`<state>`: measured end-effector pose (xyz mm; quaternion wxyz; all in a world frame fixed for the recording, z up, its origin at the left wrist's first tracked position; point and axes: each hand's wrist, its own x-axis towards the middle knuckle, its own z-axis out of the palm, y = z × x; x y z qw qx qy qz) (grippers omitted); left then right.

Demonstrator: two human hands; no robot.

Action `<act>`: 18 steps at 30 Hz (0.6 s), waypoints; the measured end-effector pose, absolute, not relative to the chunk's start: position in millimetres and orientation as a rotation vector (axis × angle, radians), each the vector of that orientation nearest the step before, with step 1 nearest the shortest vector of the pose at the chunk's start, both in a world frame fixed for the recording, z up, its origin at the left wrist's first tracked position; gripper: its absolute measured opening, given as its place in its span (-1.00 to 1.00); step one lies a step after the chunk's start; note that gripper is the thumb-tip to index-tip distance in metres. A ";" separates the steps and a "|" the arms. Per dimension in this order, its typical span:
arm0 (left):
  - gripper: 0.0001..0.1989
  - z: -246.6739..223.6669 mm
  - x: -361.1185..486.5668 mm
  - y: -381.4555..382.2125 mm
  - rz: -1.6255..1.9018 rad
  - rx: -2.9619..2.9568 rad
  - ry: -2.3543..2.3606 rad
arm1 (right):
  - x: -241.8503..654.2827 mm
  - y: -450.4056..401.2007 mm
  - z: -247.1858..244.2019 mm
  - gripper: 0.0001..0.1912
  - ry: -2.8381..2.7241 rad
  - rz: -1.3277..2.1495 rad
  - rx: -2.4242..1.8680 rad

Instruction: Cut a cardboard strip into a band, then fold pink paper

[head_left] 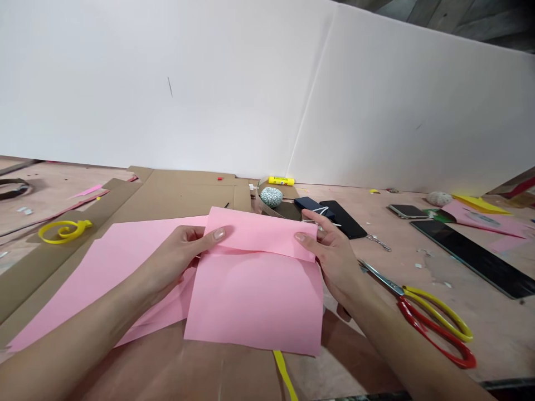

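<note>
A pink sheet of paper [254, 301] is held up in front of me, its top part folded down toward me as a flap. My left hand [184, 253] grips the fold's left end, thumb on the front and fingers behind. At the right end my right hand [330, 248] pinches the flap under its thumb, with the index finger stretched out above the paper's corner. Larger pink paper [137, 250] lies beneath and to the left, on brown cardboard [179, 195]. A yellow strip [285, 376] shows below the held sheet.
Scissors with red and yellow handles [418, 303] lie right of my right forearm. Beyond are a glue stick [281, 181], a speckled ball [271, 197], a black phone [343, 219] and a dark tablet [472, 259]. A yellow paper curl [64, 231] lies left. A white board [209, 83] stands behind.
</note>
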<state>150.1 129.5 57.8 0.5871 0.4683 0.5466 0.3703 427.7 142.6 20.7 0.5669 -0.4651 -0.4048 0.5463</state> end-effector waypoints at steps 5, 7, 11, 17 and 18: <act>-0.66 53.9 153.4 129.2 0.914 1.132 1.257 | 427.1 140.1 23.2 -0.09 -0.911 1.283 -1.081; -0.65 50.9 153.0 130.6 0.934 1.135 1.256 | 426.5 137.2 24.7 -0.06 -0.888 1.299 -1.069; -0.65 46.4 150.9 133.0 0.955 1.126 1.253 | 426.0 132.5 25.0 -0.26 -0.890 1.397 -1.063; -0.65 46.6 149.0 133.9 0.928 1.108 1.239 | 429.4 135.0 20.5 -0.47 -0.931 1.440 -1.096; -0.64 47.2 149.0 133.7 0.917 1.106 1.237 | 429.9 135.6 19.8 -0.49 -0.933 1.429 -1.101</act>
